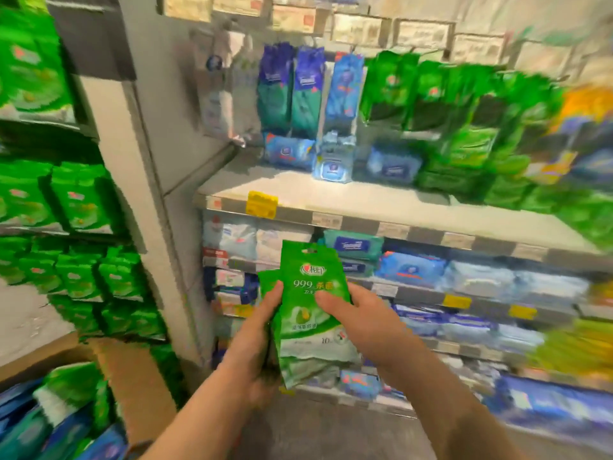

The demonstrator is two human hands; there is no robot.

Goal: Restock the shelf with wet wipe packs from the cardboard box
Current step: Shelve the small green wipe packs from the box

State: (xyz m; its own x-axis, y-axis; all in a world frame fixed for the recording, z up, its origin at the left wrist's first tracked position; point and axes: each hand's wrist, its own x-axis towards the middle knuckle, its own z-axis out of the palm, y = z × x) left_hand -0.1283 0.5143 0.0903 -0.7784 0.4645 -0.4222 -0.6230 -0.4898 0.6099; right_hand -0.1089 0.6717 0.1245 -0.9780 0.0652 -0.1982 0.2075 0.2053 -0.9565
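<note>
A small stack of green wet wipe packs (308,313) stands upright in front of me, below the upper shelf (331,199). My left hand (255,336) grips the stack from its left side and bottom. My right hand (351,313) holds it from the right, thumb pressed on the front pack. The cardboard box (132,376) sits at the lower left with green and blue packs inside. Green packs (464,104) hang at the right above the upper shelf.
Blue and purple packs (308,91) hang at the shelf's back, with blue packs (331,164) lying below them. Lower shelves (431,290) hold blue and white packs. A grey pillar (146,161) divides this bay from green packs (76,200) stacked at left.
</note>
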